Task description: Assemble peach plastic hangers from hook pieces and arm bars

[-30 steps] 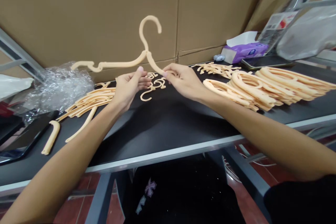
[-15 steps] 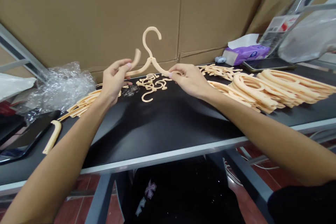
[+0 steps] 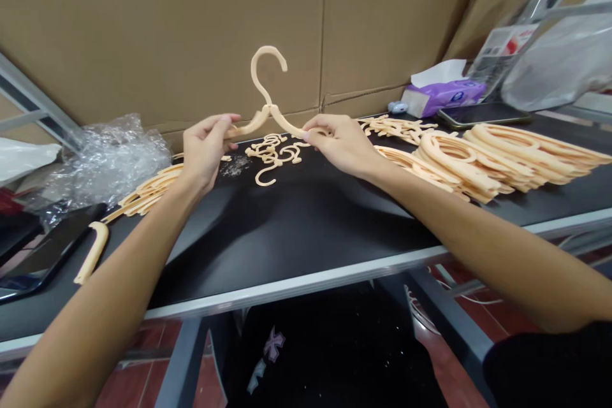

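Note:
A cream plastic clothes hanger point(image 3: 283, 121) is held upright in the air between my two hands, its hook pointing up against the cardboard. My left hand point(image 3: 203, 148) pinches the left arm piece near its outer end, fingers closed. My right hand point(image 3: 342, 143) grips the end of the right arm, its fingers closed and partly hiding that end. Beneath the hanger, several loose hooks point(image 3: 269, 152) lie in a small heap on the black tabletop point(image 3: 287, 223). Beside my left forearm is a pile of loose hanger arms point(image 3: 155, 192), and one curved arm point(image 3: 93, 252) lies apart.
Stacked hanger parts point(image 3: 478, 159) cover the right side, with a pile of small pieces point(image 3: 399, 129) behind. A purple tissue pack point(image 3: 447, 97) and a phone point(image 3: 482, 115) stand at the back right. Crumpled clear plastic point(image 3: 108, 156) and a dark device point(image 3: 48, 248) sit left. Cardboard point(image 3: 191, 25) walls the back.
The loose curved piece that stuck up from my left fingers now lines up with the hanger's left arm. The view has shifted slightly; my right hand keeps its hold.

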